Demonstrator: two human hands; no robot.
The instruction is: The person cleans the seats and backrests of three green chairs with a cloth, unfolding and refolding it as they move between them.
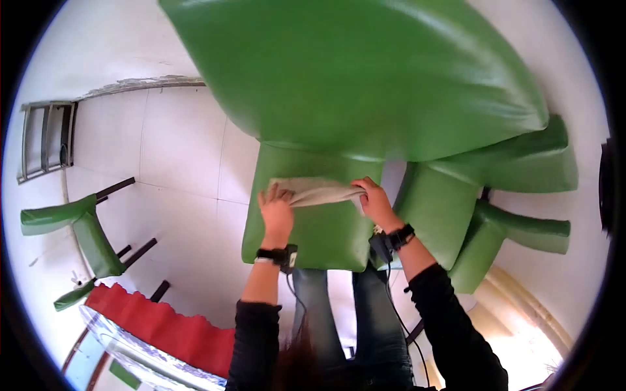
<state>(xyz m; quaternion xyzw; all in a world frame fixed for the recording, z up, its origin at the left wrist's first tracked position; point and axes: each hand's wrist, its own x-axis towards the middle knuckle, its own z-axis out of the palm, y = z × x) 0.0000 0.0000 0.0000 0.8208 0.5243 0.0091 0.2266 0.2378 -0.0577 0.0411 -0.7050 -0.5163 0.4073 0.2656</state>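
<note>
two hands share one cloth (321, 193) in the head view, stretched across the rear of the green chair seat (326, 238): left hand (277, 212) pressing it flat, right hand (377, 202) gripping its end. best to hold it taut with even pressure, i judge.

Both arms are reaching forward; left hand (277, 212) is pressing down, fingers spread, right hand (377, 202) is clenching its fingers tight.
</note>
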